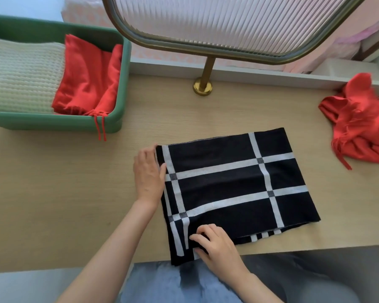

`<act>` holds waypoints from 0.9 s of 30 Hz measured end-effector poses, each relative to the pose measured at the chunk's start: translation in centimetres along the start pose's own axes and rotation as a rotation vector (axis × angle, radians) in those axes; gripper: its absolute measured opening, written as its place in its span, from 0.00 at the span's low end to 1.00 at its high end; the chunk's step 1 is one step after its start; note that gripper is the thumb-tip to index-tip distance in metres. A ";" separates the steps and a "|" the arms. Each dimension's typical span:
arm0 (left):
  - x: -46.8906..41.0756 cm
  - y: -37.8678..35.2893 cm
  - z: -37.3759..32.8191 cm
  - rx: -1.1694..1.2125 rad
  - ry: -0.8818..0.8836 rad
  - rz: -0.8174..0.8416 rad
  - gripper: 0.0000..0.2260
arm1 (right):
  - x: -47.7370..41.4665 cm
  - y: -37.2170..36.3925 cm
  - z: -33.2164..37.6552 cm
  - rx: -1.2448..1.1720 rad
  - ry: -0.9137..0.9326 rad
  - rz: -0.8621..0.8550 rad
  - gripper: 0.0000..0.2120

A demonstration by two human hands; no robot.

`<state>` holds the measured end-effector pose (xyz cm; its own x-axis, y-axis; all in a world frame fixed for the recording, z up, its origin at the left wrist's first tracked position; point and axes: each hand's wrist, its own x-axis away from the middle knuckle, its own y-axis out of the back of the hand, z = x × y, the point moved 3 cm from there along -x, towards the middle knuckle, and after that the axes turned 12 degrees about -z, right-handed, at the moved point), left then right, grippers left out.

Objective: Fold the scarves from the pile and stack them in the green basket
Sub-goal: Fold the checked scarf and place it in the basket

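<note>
The pale wood-grain desk top (53, 182) fills most of what I see, with a ribbed glass panel in a brass frame (228, 25) standing on its post at twelve o'clock and pink bedding behind it. The green plastic basket (53, 122) sits at ten o'clock and already holds a cream waffle-knit scarf (20, 77) and, to its right, a folded red scarf (90, 84) whose tassels trail over the near rim. Straight in front of me lies the black woven scarf with white grid stripes (228, 184), folded into a broad rectangle. Its long axis runs from nine to three, tipped a little clockwise, and its near-left corner overhangs the desk edge. A crumpled red fringed scarf (363, 127), what is left of the pile, waits at two o'clock, well apart. My left hand (148, 173) lies flat, fingers straight, against the scarf's nine o'clock edge. My right hand (217, 243) has its fingers curled, pinching the cloth at the near-left corner. I judge the next fold goes across the long axis, and the left hand is nearer the basket.
</note>
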<state>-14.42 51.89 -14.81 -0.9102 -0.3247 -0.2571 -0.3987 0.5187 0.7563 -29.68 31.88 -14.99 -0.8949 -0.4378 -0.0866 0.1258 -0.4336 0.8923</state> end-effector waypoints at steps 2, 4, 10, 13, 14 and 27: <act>1.2 -0.4 -0.6 0.023 -0.232 0.050 0.19 | -0.3 -0.2 0.3 0.034 0.018 -0.029 0.17; 2.6 -1.6 -0.3 0.019 -0.408 0.191 0.20 | -0.6 -0.2 0.4 0.067 0.046 -0.045 0.15; 3.9 -3.3 2.2 -0.182 -0.495 0.479 0.24 | -0.6 -0.4 0.3 0.148 0.215 -0.103 0.06; 3.9 -3.4 2.5 -0.237 -0.505 0.537 0.27 | -1.2 -0.2 0.4 0.143 0.245 -0.141 0.01; 3.9 -3.4 2.5 -0.236 -0.504 0.544 0.29 | -1.3 0.0 0.7 0.131 0.254 -0.155 0.04; 3.5 -3.2 1.8 -0.270 -0.448 0.644 0.32 | 1.1 -0.1 1.6 0.096 0.322 -0.102 0.04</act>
<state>-16.52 50.55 -19.20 -0.9322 0.3468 0.1036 0.2046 0.2689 0.9412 -31.34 32.70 -14.47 -0.7181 -0.6286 -0.2987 -0.0117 -0.4182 0.9083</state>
